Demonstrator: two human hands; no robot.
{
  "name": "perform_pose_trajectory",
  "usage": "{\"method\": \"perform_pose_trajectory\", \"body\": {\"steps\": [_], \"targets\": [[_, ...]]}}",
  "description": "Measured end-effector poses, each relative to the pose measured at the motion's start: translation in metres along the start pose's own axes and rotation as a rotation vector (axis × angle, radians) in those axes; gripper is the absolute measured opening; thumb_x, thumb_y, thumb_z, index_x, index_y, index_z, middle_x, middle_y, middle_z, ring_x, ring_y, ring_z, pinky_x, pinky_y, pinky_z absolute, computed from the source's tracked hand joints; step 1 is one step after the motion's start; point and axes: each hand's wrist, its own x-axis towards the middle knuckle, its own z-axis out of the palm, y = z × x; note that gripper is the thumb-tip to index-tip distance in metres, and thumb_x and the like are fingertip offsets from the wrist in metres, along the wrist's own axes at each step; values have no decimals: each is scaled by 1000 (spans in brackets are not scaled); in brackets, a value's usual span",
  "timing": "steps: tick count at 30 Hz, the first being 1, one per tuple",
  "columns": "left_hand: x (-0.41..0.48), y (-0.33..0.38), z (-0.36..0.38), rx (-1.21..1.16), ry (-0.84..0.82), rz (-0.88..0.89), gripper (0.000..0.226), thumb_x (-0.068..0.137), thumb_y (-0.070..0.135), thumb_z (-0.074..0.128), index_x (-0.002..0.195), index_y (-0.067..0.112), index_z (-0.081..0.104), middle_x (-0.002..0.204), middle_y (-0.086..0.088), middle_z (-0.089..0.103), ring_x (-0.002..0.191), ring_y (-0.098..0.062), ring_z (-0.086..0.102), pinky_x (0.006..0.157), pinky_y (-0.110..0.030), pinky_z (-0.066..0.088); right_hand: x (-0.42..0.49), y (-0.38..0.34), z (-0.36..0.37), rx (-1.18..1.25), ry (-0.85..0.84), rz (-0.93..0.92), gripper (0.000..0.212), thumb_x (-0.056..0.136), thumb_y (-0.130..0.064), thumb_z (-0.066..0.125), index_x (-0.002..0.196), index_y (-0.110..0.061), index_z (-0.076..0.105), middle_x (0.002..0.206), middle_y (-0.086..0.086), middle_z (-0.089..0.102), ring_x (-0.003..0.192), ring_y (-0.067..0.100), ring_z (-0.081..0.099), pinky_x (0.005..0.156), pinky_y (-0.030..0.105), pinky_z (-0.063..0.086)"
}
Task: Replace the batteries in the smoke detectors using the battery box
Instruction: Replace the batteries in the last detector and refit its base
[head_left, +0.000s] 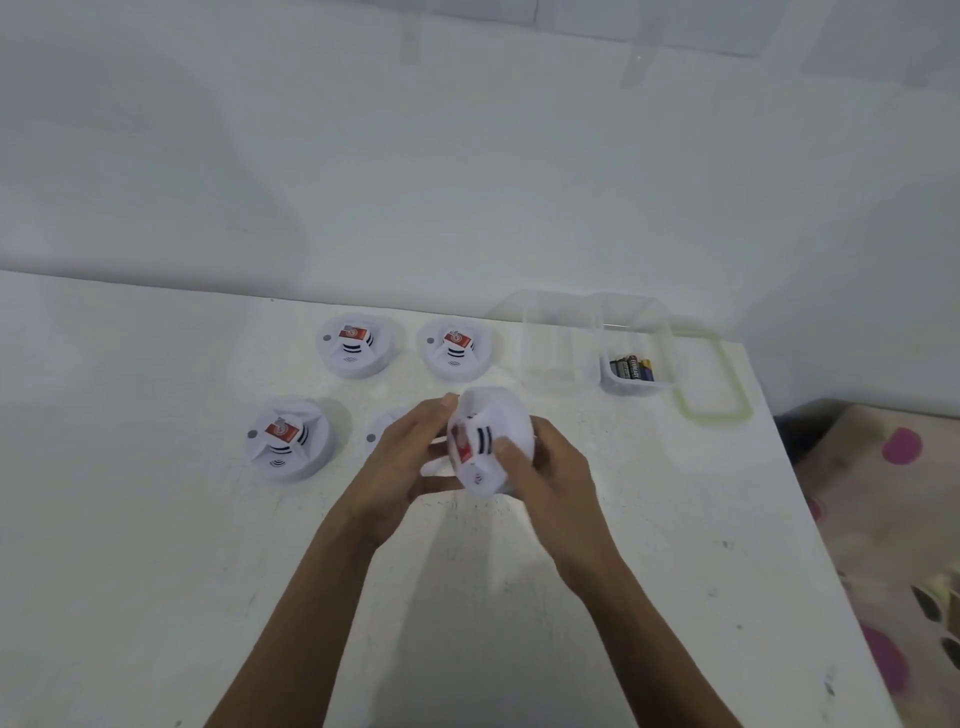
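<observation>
Both hands hold one white smoke detector (491, 441) tilted on its edge above the table, its red label facing left. My right hand (545, 467) grips its right side, thumb across the front. My left hand (410, 457) touches its left rim with the fingertips. Three more white detectors with red labels lie flat: two at the back (356, 345) (454, 348) and one at the front left (285, 439). Another white round piece (382, 426) lies partly hidden behind my left hand. A clear battery box (636, 364) at the back right holds several batteries.
A second clear box (550, 338) stands left of the battery box. A clear lid with a green rim (711, 384) lies to the right of it, near the table's right edge (810, 499). A patterned cloth (893, 519) lies beyond that edge. A white wall stands behind.
</observation>
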Motion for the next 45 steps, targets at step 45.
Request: {"method": "perform_pose_trajectory", "body": {"steps": [45], "targets": [[-7,11,-16,266,-108,59,34,88,23,62,122,26,62,99,-7,71,92,-21,70,77,-34,59,5,22,-24,238,-18,95,30,95,-23,55,125,-27,57,106,-10,71,98,13,69,71,30,59]]}}
